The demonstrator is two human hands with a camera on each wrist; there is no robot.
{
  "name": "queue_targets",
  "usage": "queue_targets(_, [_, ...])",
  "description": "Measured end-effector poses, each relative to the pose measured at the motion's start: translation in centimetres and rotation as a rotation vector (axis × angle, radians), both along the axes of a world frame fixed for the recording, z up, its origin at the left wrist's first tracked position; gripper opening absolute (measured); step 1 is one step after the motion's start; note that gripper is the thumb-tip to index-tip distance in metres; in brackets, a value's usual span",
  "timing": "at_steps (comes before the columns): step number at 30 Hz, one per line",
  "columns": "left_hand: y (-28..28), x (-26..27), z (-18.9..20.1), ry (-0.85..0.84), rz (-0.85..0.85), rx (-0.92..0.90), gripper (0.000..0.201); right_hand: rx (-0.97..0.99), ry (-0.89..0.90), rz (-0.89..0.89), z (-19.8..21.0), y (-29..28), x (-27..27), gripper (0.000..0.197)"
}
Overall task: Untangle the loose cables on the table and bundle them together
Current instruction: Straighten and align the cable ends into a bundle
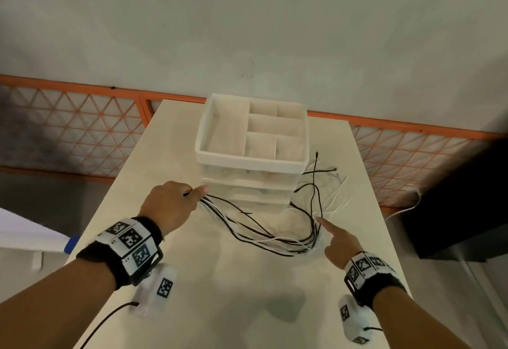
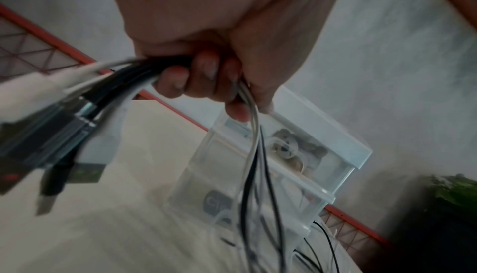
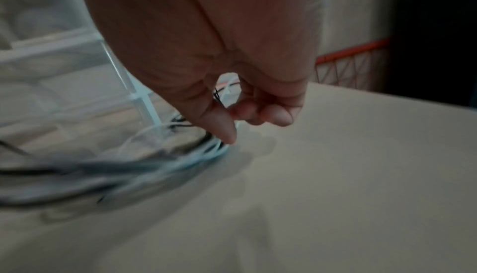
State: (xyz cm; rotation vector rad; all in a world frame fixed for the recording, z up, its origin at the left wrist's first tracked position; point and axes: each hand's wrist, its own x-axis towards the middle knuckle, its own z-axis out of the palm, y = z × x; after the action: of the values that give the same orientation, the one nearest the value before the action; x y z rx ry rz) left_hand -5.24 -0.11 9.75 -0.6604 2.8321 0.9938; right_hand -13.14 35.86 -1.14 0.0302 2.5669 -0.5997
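Note:
Several thin black and white cables (image 1: 264, 236) lie in a long loop on the pale table (image 1: 247, 299). My left hand (image 1: 192, 197) grips one end of them in a fist in front of the drawer unit. In the left wrist view its fingers (image 2: 201, 81) curl round the bunch, USB plugs (image 2: 95, 147) stick out to the left and the cables (image 2: 254, 155) hang down. My right hand (image 1: 330, 236) points its index finger onto the bend of the loop, the other fingers curled. The right wrist view shows that fingertip (image 3: 227, 134) on the blurred cables (image 3: 180, 161).
A white plastic drawer unit (image 1: 247, 156) with an open divided tray on top stands mid-table; loose cable ends (image 1: 324, 180) spread to its right. An orange mesh fence (image 1: 68, 134) runs behind the table. A dark box (image 1: 453, 211) sits off the right edge.

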Motion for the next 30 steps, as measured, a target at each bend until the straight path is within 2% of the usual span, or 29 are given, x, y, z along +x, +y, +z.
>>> queue_targets(2, [-0.1,-0.4,0.9,-0.008,-0.043,-0.003,0.057,0.025,0.117,0.006,2.2,-0.6,-0.4,0.067])
queue_targets(3, [-0.1,-0.6,1.5,-0.012,-0.074,0.001,0.057,-0.027,0.202,-0.018,3.6,-1.2,-0.4,0.056])
queue_targets(5, [-0.1,-0.9,2.6,-0.025,-0.156,-0.010,0.057,-0.235,0.363,-0.043,6.5,-3.3,0.1,0.038])
queue_targets(7, [0.3,-1.1,3.6,-0.042,-0.254,-0.016,0.058,-0.467,0.455,0.018,9.3,-6.5,1.3,0.032])
queue_targets(8, [0.6,-1.2,4.1,-0.045,-0.305,-0.007,0.058,-0.549,0.457,0.090,10.7,-8.4,2.2,0.035])
queue_targets(11, [1.0,-1.2,5.3,-0.028,-0.421,0.119,0.048,-0.560,0.311,0.352,12.8,-14.3,4.6,0.086])
queue_targets(12, [0.9,-1.1,5.6,-0.011,-0.450,0.192,0.038,-0.543,0.272,0.401,13.0,-16.0,5.2,0.091])
queue_targets(13, [0.6,-0.9,5.7,-0.007,-0.461,0.292,0.025,-0.549,0.268,0.406,12.9,-17.5,5.4,0.084])
queue_targets(14, [0.2,-0.6,5.8,-0.009,-0.460,0.405,0.013,-0.577,0.284,0.364,13.0,-18.5,5.4,0.069])
queue_targets(16, [-0.9,0.1,4.9,-0.026,-0.448,0.556,0.019,-0.653,0.316,0.215,13.4,-19.5,5.2,0.036])
queue_targets(18, [-1.8,1.3,3.4,-0.018,-0.445,0.488,0.015,-0.810,0.296,0.043,13.7,-19.6,5.0,0.025])
queue_targets(19, [-2.0,1.8,2.6,-0.003,-0.430,0.446,0.006,-0.881,0.277,-0.022,13.9,-19.5,5.0,0.024])
queue_targets(20, [-2.1,2.3,1.9,0.012,-0.402,0.428,0.006,-0.924,0.261,-0.061,14.0,-19.4,5.1,0.023])
queue_targets(22, [-2.3,2.9,1.1,0.017,-0.345,0.435,0.020,-0.877,0.268,-0.063,13.9,-19.1,5.5,0.023])
queue_targets(24, [-2.1,3.1,1.5,-0.012,-0.359,0.411,0.027,-0.700,0.288,0.041,14.0,-19.0,5.9,0.028])
queue_targets(26, [-1.8,3.1,2.5,-0.069,-0.470,0.287,0.026,-0.541,0.226,0.233,14.8,-19.2,6.4,0.043])
queue_targets(28, [-1.2,2.9,3.5,-0.113,-0.583,0.173,0.021,-0.454,0.185,0.418,15.6,-19.9,6.9,0.047])
queue_targets(30, [-1.1,2.7,4.2,-0.123,-0.575,0.248,0.015,-0.527,0.178,0.412,16.3,-20.4,7.2,0.043])
